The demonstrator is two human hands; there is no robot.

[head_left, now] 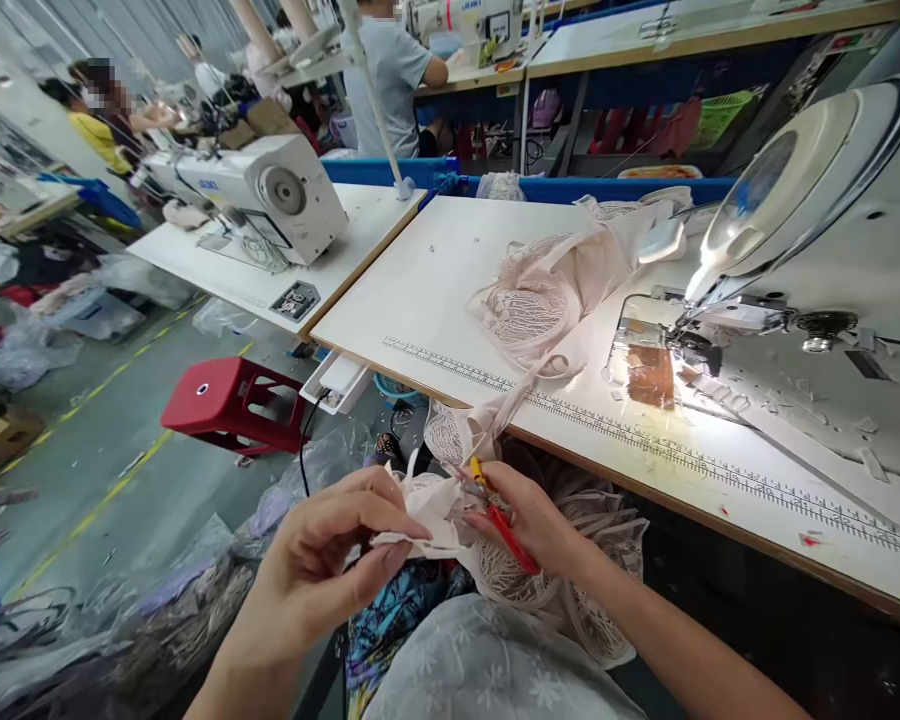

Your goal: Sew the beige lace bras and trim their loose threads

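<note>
Between thumb and fingers my left hand (337, 560) pinches the edge of a pale pink lace bra (439, 515), held above my lap. My right hand (529, 515) is closed around small scissors (506, 530) with red and yellow handles. Their blades lie against the pale fabric; whether they are apart is hard to make out. More lace pieces (521, 575) hang over my lap below the right hand. A strap runs from there up onto the table, where another lace cup (532, 305) lies with a heap of smooth fabric.
A lit sewing machine (817, 220) stands on the white table (420, 270) at right, with a ruler strip (607, 420) along the front edge. At left are a second sewing machine (255, 195) and a red stool (232, 405). A person (382, 80) sits beyond.
</note>
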